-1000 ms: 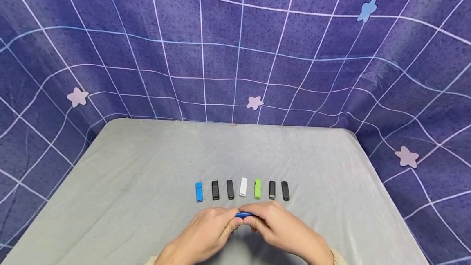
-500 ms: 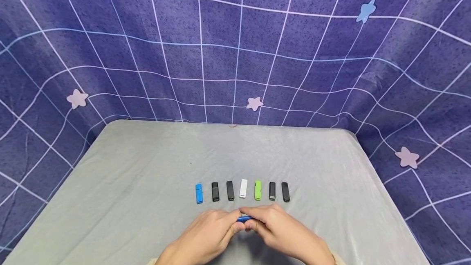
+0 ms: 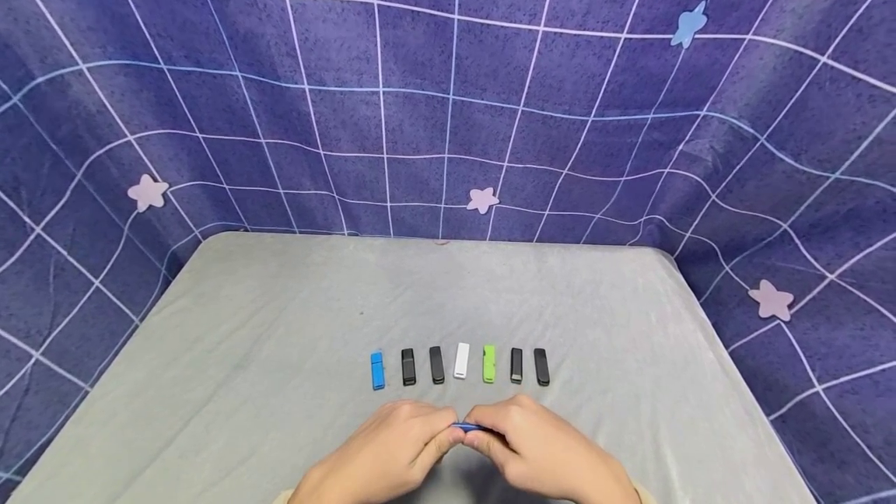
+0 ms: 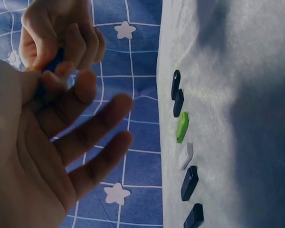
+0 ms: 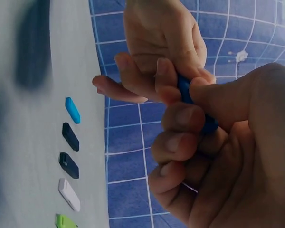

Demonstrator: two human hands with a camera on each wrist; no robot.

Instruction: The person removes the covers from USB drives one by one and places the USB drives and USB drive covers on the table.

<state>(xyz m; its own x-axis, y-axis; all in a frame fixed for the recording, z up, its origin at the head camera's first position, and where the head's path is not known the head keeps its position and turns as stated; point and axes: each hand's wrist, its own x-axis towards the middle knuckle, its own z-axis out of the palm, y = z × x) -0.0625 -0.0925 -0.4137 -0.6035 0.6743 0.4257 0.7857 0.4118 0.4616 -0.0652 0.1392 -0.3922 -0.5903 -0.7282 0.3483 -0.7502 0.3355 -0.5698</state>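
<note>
A small blue USB stick [image 3: 467,427] is held between my two hands, above the front of the grey cloth. My left hand [image 3: 388,449] pinches one end between thumb and index finger; its other fingers [image 4: 92,128] stand spread in the left wrist view. At the opposite end, my right hand [image 3: 549,449] pinches the stick with its thumb and curled fingers [image 5: 178,145]. Most of the stick is covered by fingertips; blue parts [image 5: 184,88] show in the right wrist view. Both hands nearly touch around it.
Beyond the hands lies a row of USB sticks: a light blue one [image 3: 377,370], a white one [image 3: 461,361], a green one [image 3: 489,364] and several black ones [image 3: 542,367]. The grey table [image 3: 280,294] ends at a purple gridded curtain [image 3: 413,123] with stars.
Both hands have drawn slightly nearer the person with the blue stick between them, and their fingertips have shifted on it. The view has tilted a little; the row lies as before.
</note>
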